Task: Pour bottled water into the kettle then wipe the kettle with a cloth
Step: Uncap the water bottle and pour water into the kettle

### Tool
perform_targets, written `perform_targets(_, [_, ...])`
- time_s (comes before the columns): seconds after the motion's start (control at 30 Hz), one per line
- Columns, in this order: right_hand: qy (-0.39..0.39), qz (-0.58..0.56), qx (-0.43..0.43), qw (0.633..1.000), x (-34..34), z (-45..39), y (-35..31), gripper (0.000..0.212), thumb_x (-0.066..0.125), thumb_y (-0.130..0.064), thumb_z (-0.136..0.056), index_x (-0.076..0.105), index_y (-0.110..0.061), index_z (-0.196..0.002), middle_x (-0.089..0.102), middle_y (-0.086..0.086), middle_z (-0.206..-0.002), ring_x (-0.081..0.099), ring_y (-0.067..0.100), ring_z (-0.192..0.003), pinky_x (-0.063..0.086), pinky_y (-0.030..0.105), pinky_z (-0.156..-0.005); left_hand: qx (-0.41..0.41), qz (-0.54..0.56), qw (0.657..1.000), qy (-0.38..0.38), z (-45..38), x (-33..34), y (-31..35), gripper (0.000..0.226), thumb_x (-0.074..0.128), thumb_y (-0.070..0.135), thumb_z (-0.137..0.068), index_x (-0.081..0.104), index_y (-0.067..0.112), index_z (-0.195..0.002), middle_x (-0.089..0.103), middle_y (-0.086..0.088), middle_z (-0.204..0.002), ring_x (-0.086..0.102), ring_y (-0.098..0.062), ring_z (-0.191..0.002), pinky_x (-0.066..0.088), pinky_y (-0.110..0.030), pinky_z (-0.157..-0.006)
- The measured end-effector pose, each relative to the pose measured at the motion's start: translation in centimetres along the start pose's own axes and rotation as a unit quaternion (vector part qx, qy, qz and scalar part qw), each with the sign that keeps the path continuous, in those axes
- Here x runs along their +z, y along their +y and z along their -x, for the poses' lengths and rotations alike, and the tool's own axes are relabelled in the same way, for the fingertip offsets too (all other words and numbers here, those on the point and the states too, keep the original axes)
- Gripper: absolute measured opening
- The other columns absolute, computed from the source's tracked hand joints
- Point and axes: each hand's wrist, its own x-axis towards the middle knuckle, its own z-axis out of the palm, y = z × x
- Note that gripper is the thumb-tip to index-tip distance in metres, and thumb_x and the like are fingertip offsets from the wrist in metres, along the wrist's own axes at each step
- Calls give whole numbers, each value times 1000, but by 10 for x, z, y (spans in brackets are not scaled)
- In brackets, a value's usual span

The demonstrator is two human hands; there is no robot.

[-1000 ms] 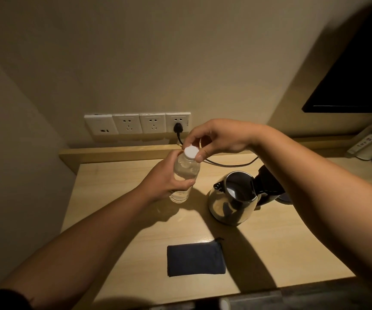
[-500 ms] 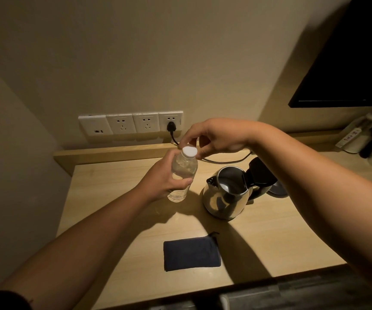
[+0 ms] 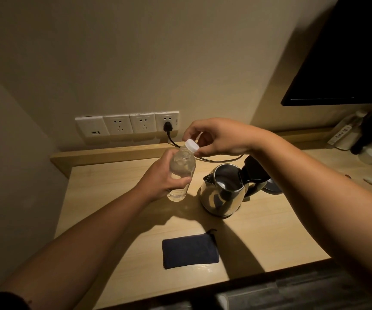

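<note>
My left hand grips a clear plastic water bottle around its body, held tilted above the wooden desk. My right hand pinches the bottle's white cap with thumb and fingers. Just right of the bottle stands a steel kettle with its black lid flipped open, showing a bright inside bottom. A dark folded cloth lies flat on the desk in front of the kettle, nearer to me.
A row of white wall sockets sits behind the desk; a black plug and cord run from the rightmost one toward the kettle. A dark screen hangs at upper right. A power strip and dim objects lie at far right.
Both hands stay on the bottle and cap; the bottle has tipped a little more to the right. The camera view shifted slightly, so everything sits a bit differently in the frame.
</note>
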Motion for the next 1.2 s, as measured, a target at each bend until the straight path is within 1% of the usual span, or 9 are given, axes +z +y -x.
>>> perform_targets(0.17, [103, -84, 49, 990, 16, 31, 18, 37, 73, -13, -82, 60, -24, -115, 64, -11, -102, 66, 5, -83, 56, 26, -77, 5, -7, 1000, -5, 1, 3, -1, 70, 83, 27, -75, 41, 23, -130, 58, 4, -117, 58, -13, -106, 49, -32, -89])
perform_targets(0.27, [178, -91, 95, 975, 34, 60, 29, 36, 73, -20, -83, 57, -33, -113, 65, -14, -98, 66, 4, -86, 57, 23, -74, 9, -19, 1000, -11, 1, 5, -3, 68, 82, 28, -76, 40, 23, -129, 57, 6, -114, 56, -12, -104, 48, -30, -88])
perform_targets(0.37, [217, -74, 139, 963, 69, 90, 46, 34, 70, -23, -85, 56, -33, -114, 61, -17, -99, 61, 0, -88, 51, 15, -69, 7, -39, 999, -17, 0, 8, -2, 70, 82, 30, -76, 39, 24, -131, 53, 9, -114, 53, -10, -103, 47, -27, -86])
perform_targets(0.47, [199, -5, 188, 962, 112, 116, 76, 30, 67, -26, -88, 58, -26, -117, 60, -9, -107, 58, 3, -87, 47, 16, -71, 8, -64, 998, -27, -1, 11, -3, 72, 82, 31, -76, 39, 23, -133, 51, 9, -115, 51, -10, -104, 41, -25, -83])
perform_targets(0.57, [164, 45, 264, 949, 146, 133, 114, 30, 63, -31, -90, 58, -22, -118, 60, -2, -115, 57, 7, -82, 43, 18, -70, 15, -90, 995, -40, -4, 13, -4, 72, 82, 31, -75, 40, 21, -133, 53, 6, -114, 53, -15, -103, 41, -27, -80])
perform_targets(0.7, [105, 59, 331, 936, 174, 148, 157, 39, 60, -34, -91, 55, -20, -126, 59, 3, -126, 59, 18, -97, 41, 21, -79, 15, -138, 989, -44, -8, 18, -1, 72, 81, 31, -76, 41, 18, -134, 55, 0, -115, 50, -15, -98, 41, -29, -77])
perform_targets(0.8, [89, 52, 365, 925, 188, 156, 175, 40, 60, -34, -91, 54, -18, -127, 59, 6, -126, 59, 22, -104, 42, 24, -83, 24, -176, 983, -50, -12, 24, 1, 74, 81, 33, -76, 40, 17, -136, 58, -7, -126, 54, -20, -102, 39, -29, -76])
perform_targets(0.97, [88, 54, 378, 920, 202, 158, 187, 33, 58, -30, -92, 56, -15, -121, 59, 7, -119, 59, 22, -98, 38, 23, -77, 27, -233, 969, -71, -22, 31, 2, 78, 78, 35, -78, 36, 15, -140, 54, -11, -134, 56, -28, -110, 41, -30, -76])
perform_targets(1.2, [90, 56, 383, 918, 208, 158, 194, 32, 58, -31, -92, 55, -16, -120, 59, 5, -118, 59, 21, -95, 39, 22, -76, 35, -284, 951, -116, -38, 36, 7, 72, 77, 37, -77, 39, 14, -134, 57, -13, -127, 57, -28, -100, 50, -38, -77])
